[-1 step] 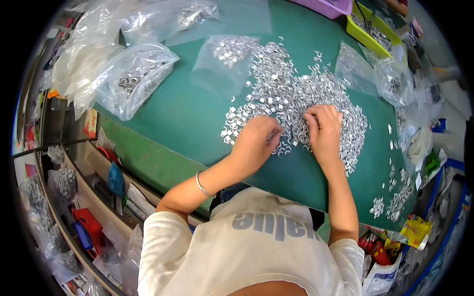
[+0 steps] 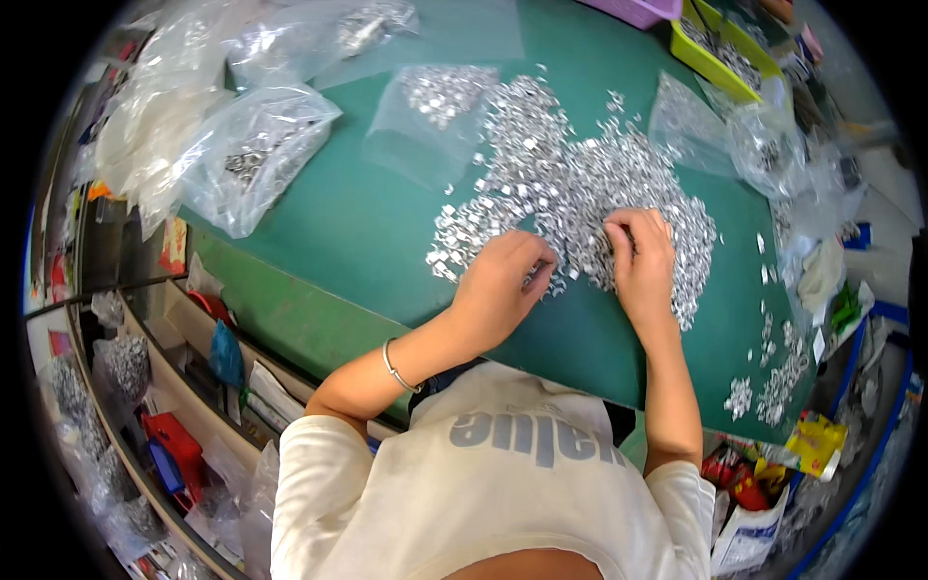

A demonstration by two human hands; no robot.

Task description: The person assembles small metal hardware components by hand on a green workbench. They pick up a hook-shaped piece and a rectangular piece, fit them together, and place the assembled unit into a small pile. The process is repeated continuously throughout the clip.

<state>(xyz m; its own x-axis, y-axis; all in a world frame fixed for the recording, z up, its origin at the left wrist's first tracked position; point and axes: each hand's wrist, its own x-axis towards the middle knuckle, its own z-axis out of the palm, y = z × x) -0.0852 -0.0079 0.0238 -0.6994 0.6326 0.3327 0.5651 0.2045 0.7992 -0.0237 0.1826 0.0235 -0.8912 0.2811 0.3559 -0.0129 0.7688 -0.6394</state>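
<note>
Silvery pieces (image 2: 633,174) toward the table (image 2: 372,246)'s near edge looked light, stiff, slippery, best rim-pinched; whether my curled left hand (image 2: 500,283) or right hand (image 2: 642,263) gripped any, I couldn't tell.

Whether the left hand (image 2: 499,280) or right hand (image 2: 646,259) held any pieces (image 2: 633,174) was hidden; the top edge cut off the purple bin (image 2: 640,10).
</note>
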